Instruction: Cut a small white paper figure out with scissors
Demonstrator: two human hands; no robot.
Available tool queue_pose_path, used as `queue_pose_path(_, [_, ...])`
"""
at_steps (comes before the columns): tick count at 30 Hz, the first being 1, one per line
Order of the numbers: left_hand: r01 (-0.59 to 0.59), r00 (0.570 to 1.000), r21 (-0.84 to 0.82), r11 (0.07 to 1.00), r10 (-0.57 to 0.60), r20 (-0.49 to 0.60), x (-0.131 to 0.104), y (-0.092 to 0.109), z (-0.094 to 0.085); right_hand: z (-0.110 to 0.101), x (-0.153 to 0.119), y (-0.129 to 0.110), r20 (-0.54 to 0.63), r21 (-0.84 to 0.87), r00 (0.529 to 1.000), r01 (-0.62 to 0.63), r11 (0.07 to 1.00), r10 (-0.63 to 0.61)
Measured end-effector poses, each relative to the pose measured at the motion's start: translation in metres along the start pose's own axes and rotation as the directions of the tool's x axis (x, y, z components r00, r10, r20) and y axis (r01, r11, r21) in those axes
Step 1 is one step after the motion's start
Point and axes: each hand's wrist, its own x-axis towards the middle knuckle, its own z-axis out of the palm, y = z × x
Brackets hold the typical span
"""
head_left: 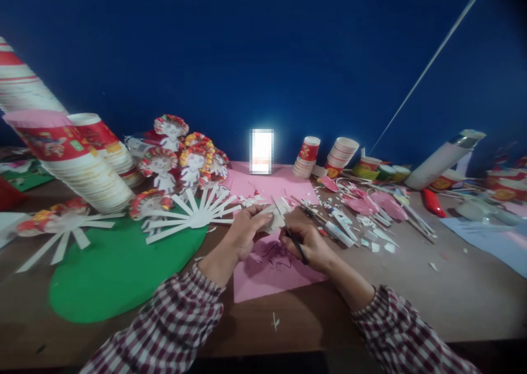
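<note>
As left hand (241, 234) pinches white paper piece (279, 221) between fingers above pink sheet (252, 285) on worktop (313, 322), right hand (312, 246) wraps fingers round black-handled scissors (296, 245), blades at paper.

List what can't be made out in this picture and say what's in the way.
All in the head view:
Scissors: part of the handle, hidden by the right hand.
White paper piece: its full outline, partly covered by the left hand.
Bright upright rectangle: what it shows, lost to glare and pixelation.
Leftmost cup stack: its left part, cut off by the picture's edge.
Red cups at far right: their printing, blurred.
</note>
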Motion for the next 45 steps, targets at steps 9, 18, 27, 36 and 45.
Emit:
queue_pose_path(9, [-0.226, 0.972, 0.132, 0.965, 0.233, -0.039, 0.002, -0.009, 0.001, 0.001, 0.0, 0.001, -0.042, 0.015, 0.999, 0.016, 1.0, -0.016])
queue_pose_path(18, [-0.178, 0.98, 0.005, 0.984, 0.177, -0.093, -0.003, -0.016, 0.01, 0.002, 0.0, 0.005, -0.067, 0.058, 0.997, 0.04, 0.998, -0.036])
queue_pose_path(27, [-0.158, 0.986, -0.041, 0.987, 0.155, -0.068, -0.005, -0.018, 0.012, 0.004, 0.002, 0.005, -0.059, 0.101, 0.996, 0.075, 0.992, -0.069])
queue_pose_path(36, [-0.089, 0.989, 0.039, 0.995, 0.093, -0.112, -0.004, -0.016, 0.01, 0.005, 0.002, 0.011, -0.093, 0.038, 0.994, 0.07, 0.997, -0.066])
queue_pose_path(45, [-0.008, 0.988, 0.079, 0.997, 0.02, -0.156, -0.003, -0.016, 0.008, 0.003, 0.002, 0.016, -0.164, -0.171, 0.97, 0.151, 0.974, -0.18])
